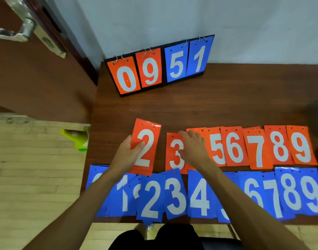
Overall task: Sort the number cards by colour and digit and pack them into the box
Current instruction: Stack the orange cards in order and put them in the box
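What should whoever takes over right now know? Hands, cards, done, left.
Left hand grips the orange 2 card by its left edge, thumb on the face.
Right hand lies over the orange cards between 3 and 5, thumb on the orange 3 card; grip unclear.
Orange row runs up to 9 across the table; blue row lies along the near edge, 0 to 9, partly under the arms.
Scoreboard stand at the far edge shows 0 9 5 1 on rings.
Done: loose cards laid out by colour and digit.
Left: packing; no box in view.
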Available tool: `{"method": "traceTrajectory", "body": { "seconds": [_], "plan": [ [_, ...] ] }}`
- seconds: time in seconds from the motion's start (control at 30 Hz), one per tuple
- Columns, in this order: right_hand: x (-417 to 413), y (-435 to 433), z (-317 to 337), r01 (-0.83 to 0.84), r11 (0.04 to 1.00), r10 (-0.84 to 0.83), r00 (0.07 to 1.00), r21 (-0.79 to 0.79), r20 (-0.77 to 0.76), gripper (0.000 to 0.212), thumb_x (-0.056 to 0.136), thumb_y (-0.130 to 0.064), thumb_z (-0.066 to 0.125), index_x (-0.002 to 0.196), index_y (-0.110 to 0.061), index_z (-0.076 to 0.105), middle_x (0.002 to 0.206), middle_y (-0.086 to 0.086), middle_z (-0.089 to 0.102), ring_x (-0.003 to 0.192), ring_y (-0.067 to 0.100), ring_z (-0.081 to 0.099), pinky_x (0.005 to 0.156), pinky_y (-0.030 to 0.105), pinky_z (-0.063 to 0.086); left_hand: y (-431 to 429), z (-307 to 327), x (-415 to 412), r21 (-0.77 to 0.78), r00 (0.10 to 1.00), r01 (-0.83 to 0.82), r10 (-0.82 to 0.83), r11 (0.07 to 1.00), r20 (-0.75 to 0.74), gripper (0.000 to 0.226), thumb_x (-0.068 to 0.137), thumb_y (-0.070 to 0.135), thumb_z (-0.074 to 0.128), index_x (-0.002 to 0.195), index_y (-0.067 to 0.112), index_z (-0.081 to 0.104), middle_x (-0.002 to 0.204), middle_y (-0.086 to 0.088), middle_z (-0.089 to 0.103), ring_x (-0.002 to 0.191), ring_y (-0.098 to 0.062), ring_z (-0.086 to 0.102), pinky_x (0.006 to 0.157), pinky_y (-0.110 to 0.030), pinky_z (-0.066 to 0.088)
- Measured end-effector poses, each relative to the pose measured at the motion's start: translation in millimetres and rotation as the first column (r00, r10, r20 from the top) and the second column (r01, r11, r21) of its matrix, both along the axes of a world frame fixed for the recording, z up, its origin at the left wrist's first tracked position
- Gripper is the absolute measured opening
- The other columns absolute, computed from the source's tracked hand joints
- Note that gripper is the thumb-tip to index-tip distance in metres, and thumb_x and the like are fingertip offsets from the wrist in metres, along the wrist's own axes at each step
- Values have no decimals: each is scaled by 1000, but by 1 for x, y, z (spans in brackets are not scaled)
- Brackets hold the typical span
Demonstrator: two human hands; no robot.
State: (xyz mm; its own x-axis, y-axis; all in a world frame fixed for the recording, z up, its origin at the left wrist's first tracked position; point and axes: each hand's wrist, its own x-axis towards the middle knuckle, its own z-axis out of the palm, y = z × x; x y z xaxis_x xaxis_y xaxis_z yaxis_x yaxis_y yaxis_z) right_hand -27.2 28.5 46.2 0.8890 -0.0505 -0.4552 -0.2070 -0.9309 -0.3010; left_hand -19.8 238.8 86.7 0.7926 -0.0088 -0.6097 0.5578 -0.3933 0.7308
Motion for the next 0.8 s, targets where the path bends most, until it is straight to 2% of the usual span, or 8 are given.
{"method": "traceTrajectory", "body": {
  "seconds": [0.1,0.17,0.3,0.4,0.53,0.63,0.7,0.8],
  "plan": [
    [5,-3,-14,-152,984,152,988,-93,-10,75,83,-26,69,145,-21,26,149,8,29,136,30,26,110,44,25,-12,-6,5,56,999,-36,37,998,-13,44,92,42,54,132,25,45,115,4,58,95,-15,62,74,-31,54],
    [10,-3,-20,-187,976,191,981,-110,25,77,80,-31,72,143,-20,29,146,9,31,134,30,29,109,44,26,-20,-9,7,73,1000,-29,30,997,-10,45,92,42,54,132,25,45,114,6,57,94,-13,61,70,-26,53],
    [26,-2,-26,-220,969,230,970,-115,83,70,73,-38,77,131,-19,41,134,9,37,125,28,34,102,39,30,-31,-12,8,91,1000,-12,11,996,10,39,93,37,54,129,26,45,108,11,56,83,-2,59,61,-15,46],
    [33,-1,-28,-243,965,254,958,-95,131,54,77,-30,73,123,-20,47,130,6,41,121,25,36,101,37,28,-34,-14,10,122,995,-90,86,988,42,40,95,33,52,133,23,44,113,8,55,90,-7,57,64,-16,46],
    [42,-2,-15,-140,971,100,975,192,200,24,85,-13,61,106,-23,56,115,-3,59,114,17,47,101,36,25,-25,-4,13,166,988,-128,112,978,104,40,95,34,51,133,22,43,115,6,54,94,-10,58,69,-20,48],
    [49,-3,10,-93,890,12,983,446,181,18,87,-10,61,104,-16,60,108,1,63,102,14,56,88,20,43,-12,7,15,196,984,-86,53,977,168,38,94,30,55,131,20,47,112,8,54,98,-12,57,67,-18,47],
    [48,-4,31,-93,865,-9,979,493,202,16,89,-10,59,104,-15,60,106,-1,62,96,8,54,74,6,38,-3,14,15,199,976,-102,59,975,210,37,94,27,56,129,19,49,109,9,54,94,-10,56,64,-15,46],
    [39,-6,57,-23,838,-93,978,546,184,14,91,-15,60,104,-20,59,101,-10,58,94,4,53,71,6,41,10,25,11,173,953,-194,144,966,267,37,94,29,56,128,19,51,109,7,56,95,-13,57,66,-18,47]
  ]
}}
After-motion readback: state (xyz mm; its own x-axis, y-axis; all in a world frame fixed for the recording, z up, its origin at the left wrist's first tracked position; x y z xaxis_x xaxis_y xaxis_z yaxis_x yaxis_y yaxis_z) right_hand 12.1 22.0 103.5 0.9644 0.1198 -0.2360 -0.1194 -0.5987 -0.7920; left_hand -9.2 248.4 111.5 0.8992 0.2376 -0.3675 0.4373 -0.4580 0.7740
